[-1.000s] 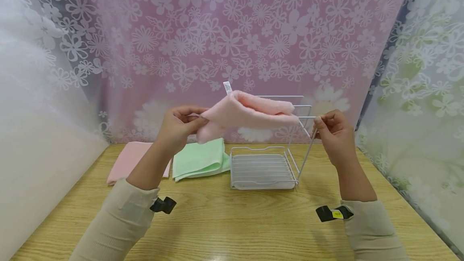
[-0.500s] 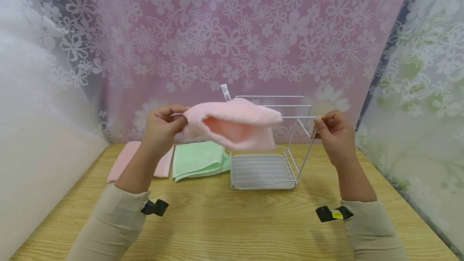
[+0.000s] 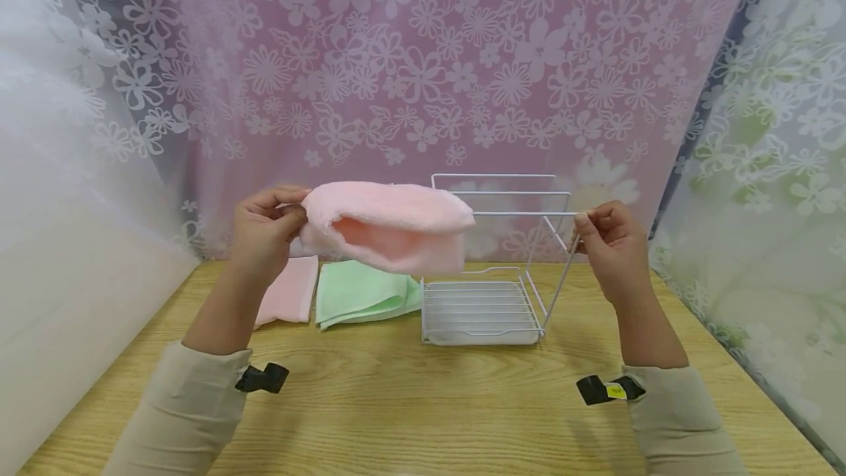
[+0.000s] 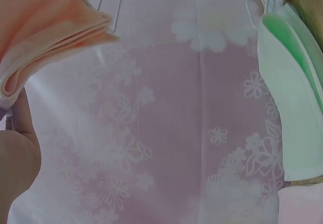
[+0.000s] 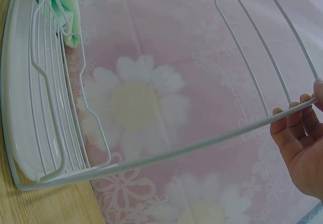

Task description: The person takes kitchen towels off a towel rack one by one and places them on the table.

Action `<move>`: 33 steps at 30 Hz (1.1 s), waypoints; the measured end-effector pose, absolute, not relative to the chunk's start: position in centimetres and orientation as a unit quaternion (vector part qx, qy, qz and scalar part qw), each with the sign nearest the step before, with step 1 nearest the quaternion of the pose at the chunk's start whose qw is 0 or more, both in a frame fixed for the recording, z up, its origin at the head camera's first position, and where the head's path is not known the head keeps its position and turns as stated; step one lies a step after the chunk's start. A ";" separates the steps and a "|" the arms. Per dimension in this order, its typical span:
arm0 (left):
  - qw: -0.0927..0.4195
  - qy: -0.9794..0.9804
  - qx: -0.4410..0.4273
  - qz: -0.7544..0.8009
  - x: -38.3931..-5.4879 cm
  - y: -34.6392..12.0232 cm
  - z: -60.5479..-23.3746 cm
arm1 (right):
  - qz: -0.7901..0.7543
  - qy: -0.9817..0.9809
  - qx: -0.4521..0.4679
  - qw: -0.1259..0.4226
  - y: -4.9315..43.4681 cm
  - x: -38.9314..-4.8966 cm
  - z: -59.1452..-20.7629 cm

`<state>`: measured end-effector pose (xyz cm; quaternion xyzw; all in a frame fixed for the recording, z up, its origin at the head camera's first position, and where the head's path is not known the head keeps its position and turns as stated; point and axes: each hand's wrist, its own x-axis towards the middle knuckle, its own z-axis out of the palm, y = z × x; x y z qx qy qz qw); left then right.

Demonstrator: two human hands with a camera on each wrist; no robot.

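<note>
A folded pink towel hangs in the air, its left end pinched between thumb and fingers of my left hand. Its folds gape toward me. In the left wrist view the towel shows stacked layers above the hand. My right hand pinches the upper front corner of a white wire rack, which stands on the table. In the right wrist view the fingers curl about the frame's bar. The towel's right end overlaps the left part of the rack's top bars in the head view.
Behind the left arm a second pink towel lies folded on the wooden table. Beside it, a folded green towel reaches the rack's left side. A white tray sits under the rack's lower wires. Flowered curtains enclose the table.
My left hand has moved left, drawing the pink towel away from the rack's top bars, more of which now show. The towel's white tag has gone out of sight. My right hand stays on the rack.
</note>
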<state>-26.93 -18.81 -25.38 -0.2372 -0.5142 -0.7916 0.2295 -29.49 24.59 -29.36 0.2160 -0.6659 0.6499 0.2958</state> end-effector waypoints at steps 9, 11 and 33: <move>0.245 -0.480 -0.239 -0.808 -26.9 -19.9 -25.5 | 0.648 -0.668 0.215 0.298 24.6 -29.5 -29.3; 0.247 -0.479 -0.241 -0.807 -26.9 -20.1 -25.6 | 0.645 -0.670 0.214 0.298 24.6 -29.5 -29.4; 0.230 -0.532 -0.174 -0.796 -26.6 -21.4 -27.5 | 0.654 -0.661 0.217 0.296 24.7 -29.6 -29.4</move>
